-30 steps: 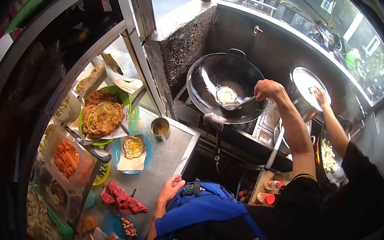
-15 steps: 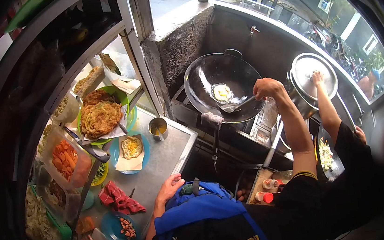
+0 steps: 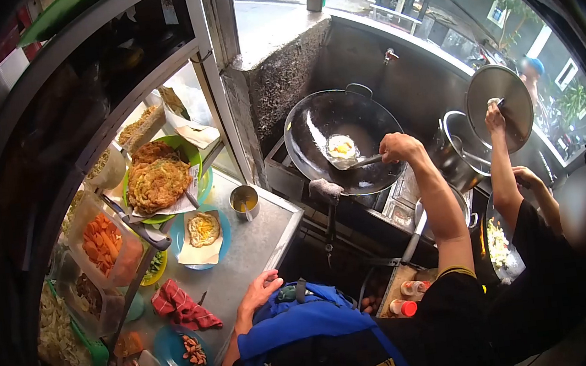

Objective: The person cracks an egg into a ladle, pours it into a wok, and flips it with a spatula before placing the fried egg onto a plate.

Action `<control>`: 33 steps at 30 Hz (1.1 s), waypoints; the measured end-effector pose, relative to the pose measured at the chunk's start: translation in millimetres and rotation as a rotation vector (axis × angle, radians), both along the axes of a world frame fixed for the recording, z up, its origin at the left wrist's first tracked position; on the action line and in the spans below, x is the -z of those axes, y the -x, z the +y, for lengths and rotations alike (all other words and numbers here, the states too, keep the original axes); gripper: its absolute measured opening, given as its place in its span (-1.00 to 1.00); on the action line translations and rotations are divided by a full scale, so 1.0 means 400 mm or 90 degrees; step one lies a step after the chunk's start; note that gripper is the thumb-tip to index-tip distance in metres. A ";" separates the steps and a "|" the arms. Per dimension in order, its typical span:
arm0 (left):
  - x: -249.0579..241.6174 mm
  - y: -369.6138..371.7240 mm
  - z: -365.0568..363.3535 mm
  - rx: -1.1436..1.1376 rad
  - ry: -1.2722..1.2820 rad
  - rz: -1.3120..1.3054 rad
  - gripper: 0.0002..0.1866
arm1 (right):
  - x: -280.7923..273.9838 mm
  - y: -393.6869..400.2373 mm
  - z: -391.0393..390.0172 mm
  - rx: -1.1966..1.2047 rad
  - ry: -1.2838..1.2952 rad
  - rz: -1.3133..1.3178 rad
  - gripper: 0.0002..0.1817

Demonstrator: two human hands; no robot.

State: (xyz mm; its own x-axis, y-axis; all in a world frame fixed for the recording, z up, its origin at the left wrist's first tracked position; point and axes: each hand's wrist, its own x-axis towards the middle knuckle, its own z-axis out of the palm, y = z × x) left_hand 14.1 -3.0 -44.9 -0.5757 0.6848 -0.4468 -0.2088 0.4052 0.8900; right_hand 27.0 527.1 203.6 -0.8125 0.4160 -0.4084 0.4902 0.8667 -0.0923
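Note:
My right hand (image 3: pixel 401 147) is wrapped round the handle of a metal spatula (image 3: pixel 360 163) in a large black wok (image 3: pixel 306 139). The spatula's blade is at the near edge of a fried egg (image 3: pixel 341 148), partly under it as far as I can see. The egg has a white rim and a yellow middle. My left hand (image 3: pixel 257 291) holds nothing; its fingers are stretched out beside the blue bag (image 3: pixel 300 321) at my front, close to the metal counter's edge (image 3: pixel 282 245).
A co-worker at right lifts a lid (image 3: pixel 503 107) over a tall pot (image 3: pixel 464 143), near another pan of chopped food (image 3: pixel 497 240). On the counter are a fried egg on paper (image 3: pixel 204 229), a metal cup (image 3: pixel 244 202), a red cloth (image 3: pixel 181 307) and a plate of fritters (image 3: pixel 159 183).
The co-worker's hand has raised the lid off the tall pot and tilted it. My spatula has shifted slightly against the egg. My left hand stays about where it was.

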 end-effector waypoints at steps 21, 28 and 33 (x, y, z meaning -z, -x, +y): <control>-0.002 0.000 0.016 0.007 0.010 0.012 -0.39 | 0.012 0.067 -0.034 -0.003 0.075 0.014 -0.73; -0.016 -0.001 0.033 0.009 0.010 0.009 -0.39 | -0.048 0.017 0.015 -0.043 0.076 -0.070 -0.70; -0.015 -0.002 0.041 0.011 -0.003 0.003 -0.40 | -0.087 -0.018 0.034 -0.040 0.033 -0.085 -0.71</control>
